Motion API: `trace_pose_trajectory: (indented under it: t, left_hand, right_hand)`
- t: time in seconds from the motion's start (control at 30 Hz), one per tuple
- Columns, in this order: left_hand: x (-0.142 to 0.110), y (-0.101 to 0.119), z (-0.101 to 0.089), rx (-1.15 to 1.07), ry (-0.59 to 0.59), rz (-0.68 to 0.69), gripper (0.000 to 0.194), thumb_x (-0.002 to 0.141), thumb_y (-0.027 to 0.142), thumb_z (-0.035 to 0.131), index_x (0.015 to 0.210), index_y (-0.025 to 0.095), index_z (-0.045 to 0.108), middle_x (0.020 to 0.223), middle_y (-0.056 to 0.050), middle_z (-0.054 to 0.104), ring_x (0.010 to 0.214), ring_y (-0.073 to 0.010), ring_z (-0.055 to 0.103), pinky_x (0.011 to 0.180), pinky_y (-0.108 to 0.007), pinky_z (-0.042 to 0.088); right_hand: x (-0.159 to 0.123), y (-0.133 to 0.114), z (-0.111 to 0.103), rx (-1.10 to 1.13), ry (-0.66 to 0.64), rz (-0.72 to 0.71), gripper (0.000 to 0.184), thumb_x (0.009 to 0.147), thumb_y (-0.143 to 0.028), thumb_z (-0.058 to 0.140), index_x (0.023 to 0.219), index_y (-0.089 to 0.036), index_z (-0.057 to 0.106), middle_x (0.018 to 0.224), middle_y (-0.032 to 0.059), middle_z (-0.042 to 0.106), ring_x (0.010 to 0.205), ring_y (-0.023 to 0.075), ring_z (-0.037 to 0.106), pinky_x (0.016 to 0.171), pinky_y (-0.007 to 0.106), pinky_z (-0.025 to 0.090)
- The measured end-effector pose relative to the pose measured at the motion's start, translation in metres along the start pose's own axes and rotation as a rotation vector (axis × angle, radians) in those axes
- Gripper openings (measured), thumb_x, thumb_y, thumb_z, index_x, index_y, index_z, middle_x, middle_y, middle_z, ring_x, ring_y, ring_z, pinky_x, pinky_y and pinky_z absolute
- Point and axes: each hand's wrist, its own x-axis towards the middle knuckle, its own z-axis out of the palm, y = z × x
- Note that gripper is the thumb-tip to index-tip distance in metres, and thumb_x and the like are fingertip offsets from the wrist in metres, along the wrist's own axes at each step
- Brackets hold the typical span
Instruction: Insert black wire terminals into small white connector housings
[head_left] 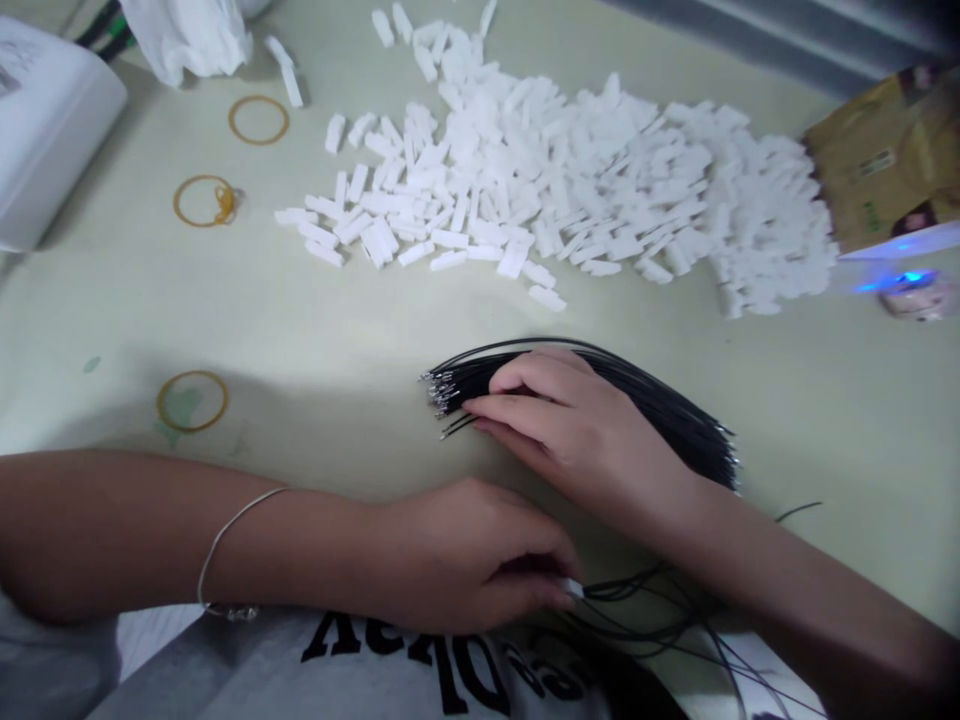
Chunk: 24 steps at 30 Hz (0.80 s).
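Note:
Low in the view, my left hand (495,555) is closed, pinching a small white plastic connector housing (573,588) between thumb and fingertips. Several black wires (637,585) run out of that housing to the right, under my right forearm. My right hand (577,420) rests over a bundle of black wires (675,410) with crimped metal terminals (442,390) at both ends. Its thumb and index finger are pinched around a black wire (457,426) whose tip sticks out to the left, just apart from the bundle. The palm hides the middle of the bundle.
A wide heap of white connector housings (540,170) spreads across the back of the table. Rubber bands (193,402) lie at the left. A white box (52,130) stands at the far left, a brown box (885,160) at the right beside a small object with a blue light (919,295).

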Motion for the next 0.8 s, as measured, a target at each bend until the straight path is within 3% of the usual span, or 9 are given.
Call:
trace_pose_trajectory:
  t: [0.17,0.33,0.5,0.63,0.8]
  left_hand:
    - [0.000,0.003,0.000,0.018,0.003,0.006,0.012,0.084,0.009,0.061,0.090,0.002,0.069,0.083,-0.014,0.074,0.075,-0.0186,0.068,0.070,-0.023,0.053]
    - [-0.001,0.003,0.000,0.029,0.010,-0.014,0.010,0.085,0.011,0.061,0.090,0.008,0.069,0.085,-0.009,0.075,0.074,-0.0164,0.068,0.069,-0.021,0.053]
    - [-0.001,0.000,0.001,0.001,0.016,0.004,0.012,0.085,0.013,0.060,0.090,0.007,0.069,0.084,-0.011,0.074,0.076,-0.0175,0.068,0.070,-0.022,0.052]
    - [-0.001,-0.006,0.003,-0.052,0.014,0.036,0.015,0.087,0.017,0.059,0.090,0.006,0.069,0.083,-0.011,0.073,0.074,-0.0162,0.066,0.068,-0.021,0.051]
    - [-0.004,-0.010,0.006,-0.064,-0.007,0.069,0.016,0.086,0.015,0.058,0.089,0.005,0.070,0.078,-0.011,0.072,0.070,-0.0156,0.064,0.065,-0.020,0.049]
  right_hand:
    - [-0.001,0.003,0.002,0.031,-0.025,0.041,0.022,0.092,-0.022,0.049,0.091,-0.019,0.071,0.090,0.0049,0.063,0.084,0.0176,0.052,0.074,0.031,0.043]
    - [-0.002,0.004,0.002,0.026,-0.046,0.043,0.023,0.093,-0.025,0.048,0.094,-0.018,0.070,0.090,0.0052,0.063,0.084,0.0174,0.052,0.073,0.031,0.043]
    - [0.000,0.004,0.001,-0.061,-0.049,-0.067,0.018,0.091,-0.017,0.050,0.085,-0.017,0.067,0.089,0.0042,0.061,0.085,0.0168,0.049,0.075,0.029,0.040]
    - [-0.001,-0.002,0.003,-0.213,-0.097,-0.174,0.012,0.085,-0.008,0.051,0.082,-0.013,0.061,0.092,0.0090,0.058,0.086,0.0231,0.047,0.078,0.037,0.040]
    - [-0.008,-0.012,0.006,-0.374,-0.112,-0.240,0.014,0.081,-0.004,0.045,0.077,-0.013,0.054,0.086,0.0118,0.055,0.079,0.0255,0.044,0.069,0.038,0.038]
